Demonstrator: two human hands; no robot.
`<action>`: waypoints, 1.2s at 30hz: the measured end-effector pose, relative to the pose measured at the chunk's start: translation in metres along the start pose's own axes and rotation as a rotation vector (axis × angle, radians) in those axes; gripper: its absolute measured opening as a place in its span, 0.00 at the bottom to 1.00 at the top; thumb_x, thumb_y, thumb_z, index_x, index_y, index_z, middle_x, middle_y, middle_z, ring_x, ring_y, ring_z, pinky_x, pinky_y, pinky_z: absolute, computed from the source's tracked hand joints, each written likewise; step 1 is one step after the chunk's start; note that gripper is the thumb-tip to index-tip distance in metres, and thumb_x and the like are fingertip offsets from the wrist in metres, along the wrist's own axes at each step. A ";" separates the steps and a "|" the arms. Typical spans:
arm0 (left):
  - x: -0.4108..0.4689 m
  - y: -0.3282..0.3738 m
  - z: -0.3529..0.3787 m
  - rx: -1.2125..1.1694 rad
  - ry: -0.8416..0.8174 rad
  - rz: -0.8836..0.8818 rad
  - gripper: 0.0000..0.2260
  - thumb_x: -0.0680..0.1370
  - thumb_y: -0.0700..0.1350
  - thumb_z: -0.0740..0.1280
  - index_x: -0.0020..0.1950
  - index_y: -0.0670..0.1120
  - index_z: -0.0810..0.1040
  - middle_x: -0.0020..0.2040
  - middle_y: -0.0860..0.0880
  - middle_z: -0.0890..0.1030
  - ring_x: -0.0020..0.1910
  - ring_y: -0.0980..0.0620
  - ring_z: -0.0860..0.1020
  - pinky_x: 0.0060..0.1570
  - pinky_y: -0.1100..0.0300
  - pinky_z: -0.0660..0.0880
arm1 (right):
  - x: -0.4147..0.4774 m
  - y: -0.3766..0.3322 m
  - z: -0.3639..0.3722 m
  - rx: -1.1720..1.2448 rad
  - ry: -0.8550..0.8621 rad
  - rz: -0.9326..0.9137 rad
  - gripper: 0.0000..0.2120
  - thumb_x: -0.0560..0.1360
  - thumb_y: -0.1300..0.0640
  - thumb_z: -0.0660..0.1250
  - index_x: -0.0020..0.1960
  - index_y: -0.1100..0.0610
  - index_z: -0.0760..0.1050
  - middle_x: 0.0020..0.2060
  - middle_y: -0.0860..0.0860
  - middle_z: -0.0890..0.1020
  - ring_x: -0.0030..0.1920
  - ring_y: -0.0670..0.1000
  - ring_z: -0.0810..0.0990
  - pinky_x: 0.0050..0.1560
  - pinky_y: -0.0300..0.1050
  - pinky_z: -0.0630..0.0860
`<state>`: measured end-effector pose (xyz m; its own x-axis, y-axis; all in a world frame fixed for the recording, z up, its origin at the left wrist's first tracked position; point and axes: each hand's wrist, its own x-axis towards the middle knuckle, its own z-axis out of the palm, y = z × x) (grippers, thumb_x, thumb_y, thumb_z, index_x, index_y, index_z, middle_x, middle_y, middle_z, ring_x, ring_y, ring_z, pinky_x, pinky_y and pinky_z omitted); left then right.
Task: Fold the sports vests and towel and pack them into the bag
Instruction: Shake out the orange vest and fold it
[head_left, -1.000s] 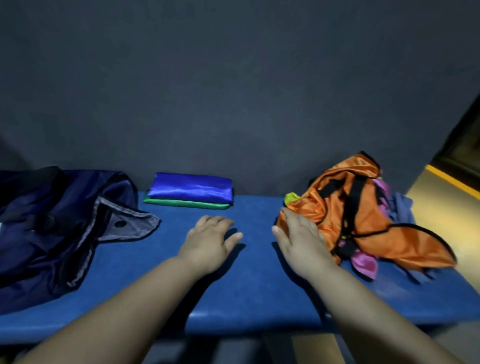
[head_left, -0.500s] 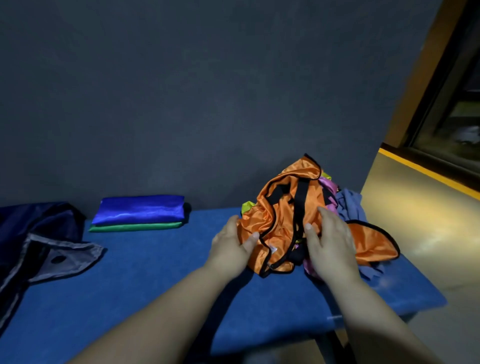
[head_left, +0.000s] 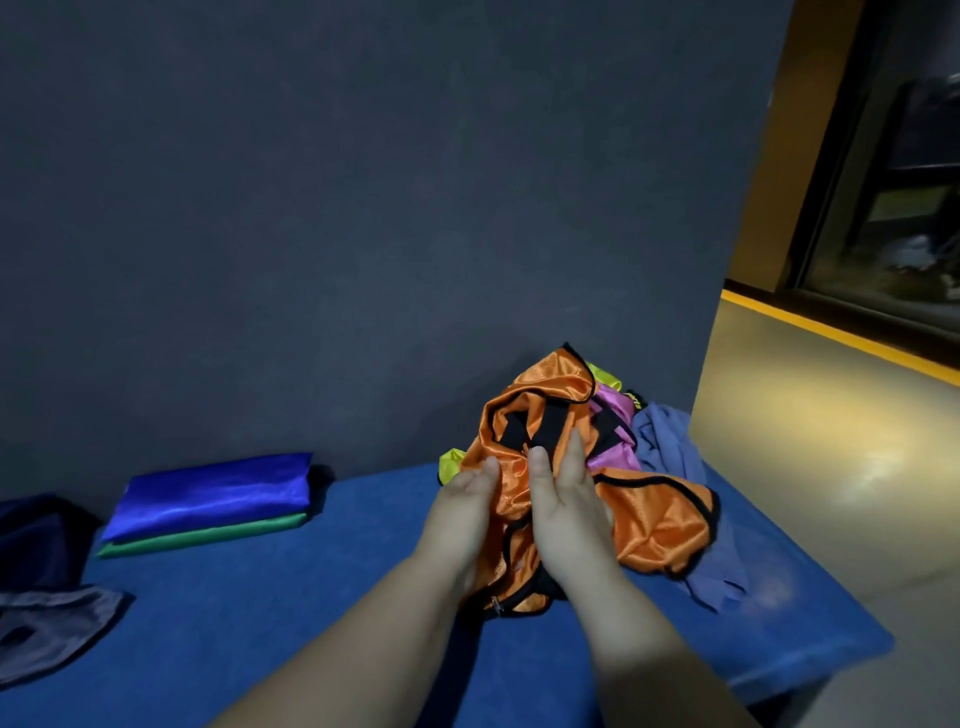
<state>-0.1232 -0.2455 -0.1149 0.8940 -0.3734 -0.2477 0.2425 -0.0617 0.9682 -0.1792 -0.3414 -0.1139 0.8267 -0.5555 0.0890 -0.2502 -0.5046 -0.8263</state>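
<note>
The left hand and right hand meet on the orange vest, crumpled at the counter's right end. The right fingers lie nearly straight on it. The left's are buried in folds, so I cannot tell their grip. Spreading room lies leftward; the right edge is near. Beyond sit the pink vest and towel. Far left are 2 folded vests and the bag.

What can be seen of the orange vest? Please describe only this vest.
The orange vest is shiny, satin-like fabric with black trim along its edges and black straps near its top. It is unfolded and crumpled, heaped over pink cloth, yellow-green cloth and purple-blue cloth on the blue bench near the wall. The left hand and right hand touch its front, fingers fairly straight.
</note>
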 end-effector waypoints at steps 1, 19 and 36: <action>-0.002 0.002 0.001 -0.047 -0.010 -0.013 0.16 0.82 0.55 0.59 0.55 0.47 0.82 0.51 0.46 0.85 0.54 0.47 0.82 0.62 0.46 0.75 | -0.001 -0.002 0.001 0.053 0.002 0.006 0.39 0.73 0.30 0.39 0.80 0.47 0.41 0.78 0.53 0.57 0.76 0.56 0.56 0.75 0.54 0.49; -0.107 0.030 -0.130 -0.111 0.007 0.395 0.17 0.76 0.54 0.67 0.59 0.45 0.80 0.53 0.41 0.84 0.53 0.42 0.82 0.56 0.44 0.75 | -0.063 -0.090 0.048 0.543 -0.461 -0.367 0.36 0.71 0.33 0.65 0.75 0.36 0.56 0.74 0.39 0.62 0.73 0.38 0.60 0.71 0.38 0.58; -0.100 -0.010 -0.246 0.017 0.587 0.194 0.05 0.76 0.44 0.70 0.45 0.54 0.80 0.45 0.41 0.84 0.41 0.42 0.81 0.50 0.37 0.77 | -0.022 -0.053 0.043 0.538 -0.025 -0.031 0.11 0.71 0.66 0.73 0.47 0.52 0.80 0.46 0.56 0.85 0.42 0.51 0.83 0.51 0.49 0.79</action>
<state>-0.1225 0.0201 -0.1088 0.9806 0.1917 -0.0406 0.0531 -0.0602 0.9968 -0.1620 -0.2737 -0.0958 0.8432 -0.5263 0.1096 0.0622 -0.1070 -0.9923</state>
